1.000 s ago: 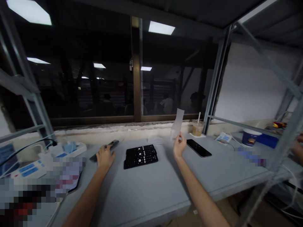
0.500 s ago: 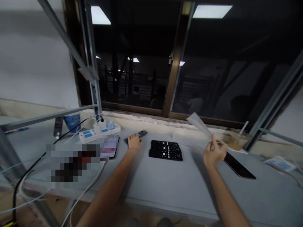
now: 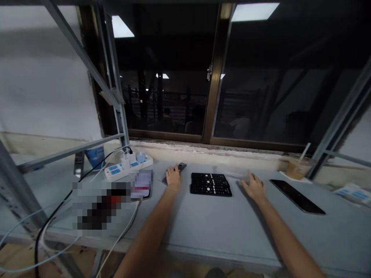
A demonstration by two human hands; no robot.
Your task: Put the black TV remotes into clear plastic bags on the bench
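Observation:
My left hand (image 3: 174, 178) lies over a dark grey remote control (image 3: 182, 166) on the table, its fingers curled round the middle; the hand hides much of it. Right of that, three black remote controls (image 3: 211, 184) with white buttons lie side by side, close together. My right hand (image 3: 255, 188) is low over the table beyond their right end, fingers apart and slightly blurred. A faint translucent plastic sleeve (image 3: 230, 172) seems to lie flat by its fingertips; its outline is hard to make out.
A dark phone or tablet (image 3: 298, 197) and a plastic cup with a straw (image 3: 298, 166) are at right. To the left are a lit phone (image 3: 142, 186), a power strip (image 3: 116, 172) with plugs and cables, a blue cup (image 3: 95, 157) and a pixelated patch. Metal frame posts flank the table.
My right hand has come down and left, and the translucent sleeve it held up is out of its raised grip. My left hand stays on the grey remote control. The view has shifted slightly.

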